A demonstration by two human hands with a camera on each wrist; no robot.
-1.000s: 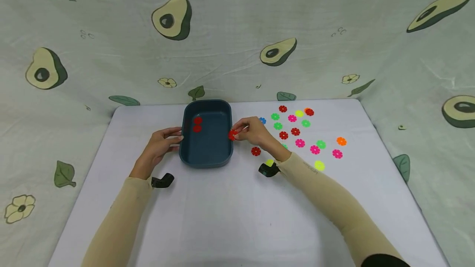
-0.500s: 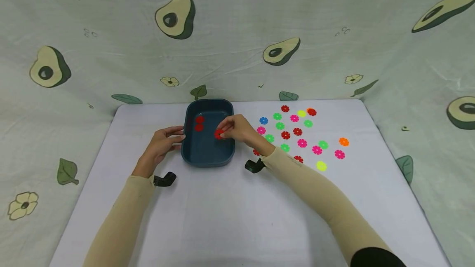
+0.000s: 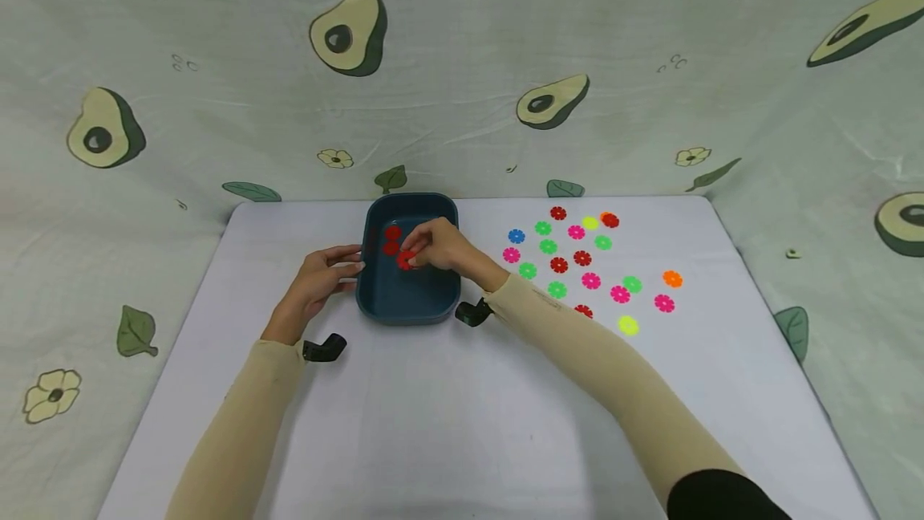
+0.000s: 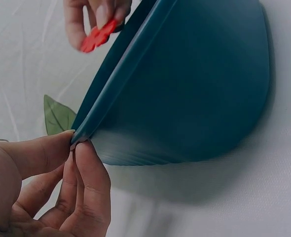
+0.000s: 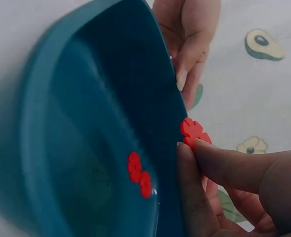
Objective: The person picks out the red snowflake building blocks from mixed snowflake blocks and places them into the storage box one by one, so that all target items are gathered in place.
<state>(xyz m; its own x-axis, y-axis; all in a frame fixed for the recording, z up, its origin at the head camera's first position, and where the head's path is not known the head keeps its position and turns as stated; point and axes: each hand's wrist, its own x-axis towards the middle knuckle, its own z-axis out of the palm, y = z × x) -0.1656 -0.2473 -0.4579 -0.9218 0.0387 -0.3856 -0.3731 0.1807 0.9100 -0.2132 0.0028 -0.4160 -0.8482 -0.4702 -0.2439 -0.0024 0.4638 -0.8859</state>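
A dark teal rectangular tub (image 3: 407, 313) with rounded corners stands on the white table. My left hand (image 3: 326, 283) pinches its left rim between thumb and fingers, as the left wrist view shows close up. Over the tub, my right hand (image 3: 442, 247) pinches a red flower-shaped disc (image 5: 195, 132) with notched edges between thumb and forefinger. On the tub floor lie two similar red discs (image 5: 134, 167), side by side near the left wall. In the left wrist view the held disc hangs above the rim.
Several notched discs lie scattered on the table to the right: red (image 3: 559, 265), green (image 3: 557, 290), pink (image 3: 620, 294), yellow (image 3: 629, 325), orange (image 3: 673, 278) and a blue disc (image 3: 516, 236). An avocado-print cloth (image 3: 447, 151) hangs behind the table. Black wrist mounts (image 3: 325, 347) stick out from both sleeves.
My right hand has carried the red disc leftward from the tub's right rim to over its middle, near the two red discs inside. The left hand keeps its grip on the rim.
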